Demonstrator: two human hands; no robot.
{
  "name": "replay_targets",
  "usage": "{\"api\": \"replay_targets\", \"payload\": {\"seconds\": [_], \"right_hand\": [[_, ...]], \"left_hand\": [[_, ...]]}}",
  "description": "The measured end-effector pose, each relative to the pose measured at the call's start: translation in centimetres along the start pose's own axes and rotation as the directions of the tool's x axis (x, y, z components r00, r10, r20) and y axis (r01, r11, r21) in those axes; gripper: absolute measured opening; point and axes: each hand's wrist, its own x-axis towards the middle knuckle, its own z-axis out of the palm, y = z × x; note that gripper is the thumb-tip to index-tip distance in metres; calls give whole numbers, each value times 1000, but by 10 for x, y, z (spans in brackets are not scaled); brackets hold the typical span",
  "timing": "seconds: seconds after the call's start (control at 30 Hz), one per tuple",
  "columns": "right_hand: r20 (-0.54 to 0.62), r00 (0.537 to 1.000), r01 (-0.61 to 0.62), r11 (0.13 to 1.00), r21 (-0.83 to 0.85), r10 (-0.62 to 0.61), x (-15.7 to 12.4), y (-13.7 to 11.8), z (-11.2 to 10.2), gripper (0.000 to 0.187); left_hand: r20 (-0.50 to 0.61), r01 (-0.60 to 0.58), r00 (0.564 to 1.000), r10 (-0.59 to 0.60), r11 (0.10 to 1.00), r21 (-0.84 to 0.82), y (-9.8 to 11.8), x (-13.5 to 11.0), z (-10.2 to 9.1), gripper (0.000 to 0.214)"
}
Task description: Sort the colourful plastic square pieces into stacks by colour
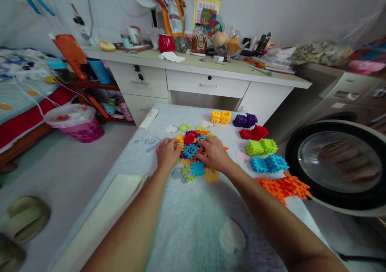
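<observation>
We locate both hands at the centre of the frame, palm down on a pile of mixed plastic tiles [193, 150]. The pile lies on a table covered with a pale blue-grey cloth [193, 228].

1. The left hand [168, 153] rests on the left edge of the pile, fingers curled over yellow and purple pieces.
2. The right hand [214, 153] rests on the right edge of the pile, fingers stretched toward the blue and red pieces in the middle.
3. We cannot tell whether either hand pinches a tile or only presses on the pile, as the fingertips are hidden among the pieces.

To the right of the pile we find sorted groups of tiles set in a curved row running from upper centre to lower right: yellow group [220, 117], purple group [245, 120], red group [253, 133], green group [261, 146], blue group [269, 163], orange group [283, 185]. The groups lie apart from the pile and near one another.

In the upper part of the frame we note a white desk [208, 85], crowded with small items. At the left stands a pink bin [75, 123]. At the right edge a round washer door [340, 163] is visible.
</observation>
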Motion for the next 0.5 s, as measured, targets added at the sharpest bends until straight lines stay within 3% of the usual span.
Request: {"api": "replay_targets", "payload": {"seconds": [0.13,0.23,0.5], "right_hand": [[5,991,-133,983,-130,134,9,-30,13,55],[3,981,-191,963,-188,195,15,-39,18,52],[32,984,-164,967,-194,173,10,-46,18,46]], "left_hand": [[-9,0,1000,0,1000,1,1,0,-1,30],[-2,6,1000,-7,1000,-6,2,0,-2,29],[3,15,1000,-16,1000,21,3,1,-1,31]]}}
